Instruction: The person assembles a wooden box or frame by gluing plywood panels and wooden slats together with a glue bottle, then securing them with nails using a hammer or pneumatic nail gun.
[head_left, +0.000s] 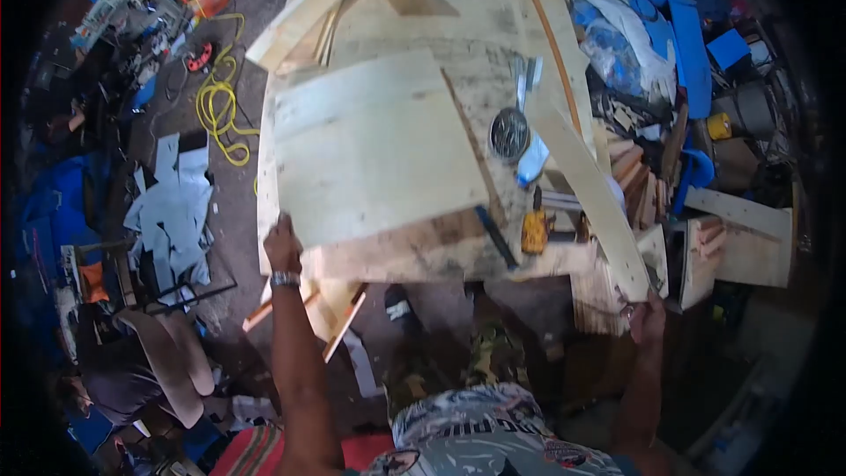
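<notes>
Two hands hold wood over a workbench point(493, 26); the left hand point(282, 245) is closed on the near left corner of a wide board point(370, 154) lying flat on it; the right hand point(648, 317) grips the near end of a long plank point(586, 172) slanting across the bench's right side. A round tin point(509, 134) sits between board and plank.

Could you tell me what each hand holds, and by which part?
The left hand grips the plywood sheet at its near left corner; the right hand holds the long narrow board by its near end.
</notes>
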A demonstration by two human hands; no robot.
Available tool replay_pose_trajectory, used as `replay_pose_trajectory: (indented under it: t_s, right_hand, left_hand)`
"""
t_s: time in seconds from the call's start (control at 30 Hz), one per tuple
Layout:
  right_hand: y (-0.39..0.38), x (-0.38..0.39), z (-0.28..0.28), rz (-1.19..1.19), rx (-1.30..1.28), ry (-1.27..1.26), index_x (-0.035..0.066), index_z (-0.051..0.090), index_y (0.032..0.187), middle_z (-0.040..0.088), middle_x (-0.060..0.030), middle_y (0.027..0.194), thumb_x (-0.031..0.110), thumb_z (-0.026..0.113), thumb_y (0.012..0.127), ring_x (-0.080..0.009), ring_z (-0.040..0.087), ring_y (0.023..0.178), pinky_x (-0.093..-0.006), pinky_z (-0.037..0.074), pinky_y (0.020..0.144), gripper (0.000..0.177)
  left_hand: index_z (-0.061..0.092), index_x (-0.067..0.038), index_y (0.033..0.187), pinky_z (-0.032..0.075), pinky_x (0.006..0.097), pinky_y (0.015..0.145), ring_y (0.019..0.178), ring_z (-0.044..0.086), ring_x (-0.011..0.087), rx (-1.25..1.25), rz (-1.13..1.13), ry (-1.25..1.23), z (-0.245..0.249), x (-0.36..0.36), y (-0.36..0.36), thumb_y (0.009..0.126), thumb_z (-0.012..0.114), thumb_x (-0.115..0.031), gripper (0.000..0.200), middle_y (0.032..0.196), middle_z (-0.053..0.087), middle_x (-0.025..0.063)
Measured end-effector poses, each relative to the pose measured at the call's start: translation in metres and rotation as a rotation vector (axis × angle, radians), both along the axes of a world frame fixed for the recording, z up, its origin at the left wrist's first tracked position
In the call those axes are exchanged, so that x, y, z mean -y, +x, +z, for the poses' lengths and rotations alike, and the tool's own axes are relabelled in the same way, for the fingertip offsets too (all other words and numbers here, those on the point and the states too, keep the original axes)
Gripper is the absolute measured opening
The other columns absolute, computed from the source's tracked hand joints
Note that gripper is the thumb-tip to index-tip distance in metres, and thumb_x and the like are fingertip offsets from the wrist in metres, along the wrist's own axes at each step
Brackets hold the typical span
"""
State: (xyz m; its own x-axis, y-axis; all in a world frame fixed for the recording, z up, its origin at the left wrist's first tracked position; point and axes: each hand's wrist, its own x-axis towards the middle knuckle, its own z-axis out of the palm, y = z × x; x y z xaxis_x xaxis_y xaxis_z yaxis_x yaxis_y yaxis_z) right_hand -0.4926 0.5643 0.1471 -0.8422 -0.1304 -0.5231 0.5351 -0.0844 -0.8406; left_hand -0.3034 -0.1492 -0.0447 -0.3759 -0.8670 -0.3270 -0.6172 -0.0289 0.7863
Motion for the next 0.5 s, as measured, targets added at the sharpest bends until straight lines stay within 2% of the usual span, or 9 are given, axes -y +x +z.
replay_pose_trajectory:
  t_s: [0.1, 0.13, 0.2, 0.23, 0.27, 0.33, 0.4, 0.43, 0.5]
  right_hand:
    - [0.097, -0.01, 0.058, 0.045, 0.078, 0.045, -0.004, 0.051, 0.128, 0.067, -0.0209, 0.103, 0.036, 0.045, 0.095, -0.0235, 0.067, 0.078, -0.0287, 0.053, 0.054, 0.052]
    - [0.117, -0.01, 0.065, 0.064, 0.105, 0.074, -0.004, 0.052, 0.128, 0.067, -0.0212, 0.103, 0.036, 0.046, 0.095, -0.0234, 0.067, 0.077, -0.0278, 0.052, 0.052, 0.052]
    - [0.148, -0.003, 0.056, 0.091, 0.144, 0.115, -0.005, 0.053, 0.126, 0.067, -0.0218, 0.102, 0.035, 0.047, 0.094, -0.0232, 0.067, 0.076, -0.0262, 0.05, 0.049, 0.052]
    - [0.152, 0.005, 0.043, 0.195, 0.129, 0.266, -0.007, 0.053, 0.125, 0.067, -0.0221, 0.102, 0.035, 0.052, 0.091, -0.0226, 0.067, 0.077, -0.0273, 0.051, 0.051, 0.054]
    - [0.148, 0.025, 0.029, 0.13, 0.244, 0.097, -0.007, 0.053, 0.125, 0.067, -0.0217, 0.102, 0.034, 0.055, 0.089, -0.0219, 0.066, 0.078, -0.0291, 0.051, 0.055, 0.055]
    - [0.131, 0.061, -0.025, 0.237, 0.285, 0.083, -0.006, 0.056, 0.119, 0.066, -0.0181, 0.098, 0.033, 0.058, 0.088, -0.0209, 0.063, 0.073, -0.0316, 0.049, 0.058, 0.05]
    - [0.098, 0.108, -0.086, 0.497, 0.2, 0.021, -0.006, 0.058, 0.114, 0.064, -0.0109, 0.085, 0.03, 0.055, 0.093, -0.0146, 0.058, 0.064, -0.0271, 0.045, 0.054, 0.042]
    - [0.075, 0.154, -0.089, 0.625, 0.18, 0.134, -0.005, 0.06, 0.112, 0.062, -0.0078, 0.081, 0.03, 0.054, 0.095, -0.0117, 0.055, 0.062, -0.025, 0.042, 0.053, 0.04]
    - [0.04, 0.201, -0.146, 0.724, 0.126, 0.237, -0.002, 0.062, 0.113, 0.061, -0.0051, 0.079, 0.035, 0.056, 0.094, -0.0102, 0.053, 0.06, -0.0247, 0.042, 0.052, 0.042]
  left_hand:
    - [0.063, 0.001, 0.112, 0.044, 0.0255, 0.054, 0.064, 0.056, 0.0086, -0.394, 0.213, 0.432, 0.069, -0.017, -0.011, 0.088, 0.065, -0.028, 0.038, 0.086, 0.066, -0.0007]
    - [0.057, -0.007, 0.125, 0.049, 0.0282, 0.069, 0.086, 0.06, 0.0109, -0.376, 0.097, 0.539, 0.065, -0.004, 0.001, 0.09, 0.063, -0.018, 0.037, 0.1, 0.065, -0.0006]
    - [0.059, -0.003, 0.122, 0.049, 0.0242, 0.067, 0.082, 0.058, 0.008, -0.425, 0.089, 0.577, 0.065, 0.0, 0.006, 0.092, 0.063, -0.02, 0.035, 0.096, 0.065, -0.0008]
    - [0.058, -0.002, 0.121, 0.048, 0.0236, 0.066, 0.081, 0.058, 0.0084, -0.434, 0.09, 0.562, 0.063, 0.001, 0.004, 0.092, 0.063, -0.021, 0.035, 0.095, 0.065, -0.0003]
    - [0.058, -0.001, 0.121, 0.048, 0.0229, 0.065, 0.08, 0.059, 0.0087, -0.439, 0.093, 0.549, 0.062, 0.0, 0.005, 0.092, 0.063, -0.021, 0.036, 0.095, 0.065, 0.0002]
    - [0.058, 0.001, 0.121, 0.049, 0.0223, 0.064, 0.078, 0.059, 0.0093, -0.436, 0.105, 0.539, 0.058, -0.004, 0.004, 0.092, 0.063, -0.021, 0.037, 0.095, 0.065, 0.0011]
    - [0.057, 0.002, 0.122, 0.049, 0.0223, 0.064, 0.077, 0.059, 0.0096, -0.41, 0.124, 0.533, 0.058, -0.008, 0.006, 0.092, 0.063, -0.021, 0.038, 0.095, 0.065, 0.0019]
    - [0.056, 0.003, 0.122, 0.051, 0.0233, 0.066, 0.077, 0.06, 0.0108, -0.401, 0.116, 0.518, 0.056, -0.011, 0.007, 0.092, 0.064, -0.019, 0.039, 0.096, 0.065, 0.0036]
    - [0.056, 0.002, 0.123, 0.054, 0.0261, 0.069, 0.081, 0.062, 0.0121, -0.437, 0.125, 0.513, 0.024, -0.005, 0.019, 0.089, 0.066, -0.017, 0.04, 0.098, 0.066, 0.0045]
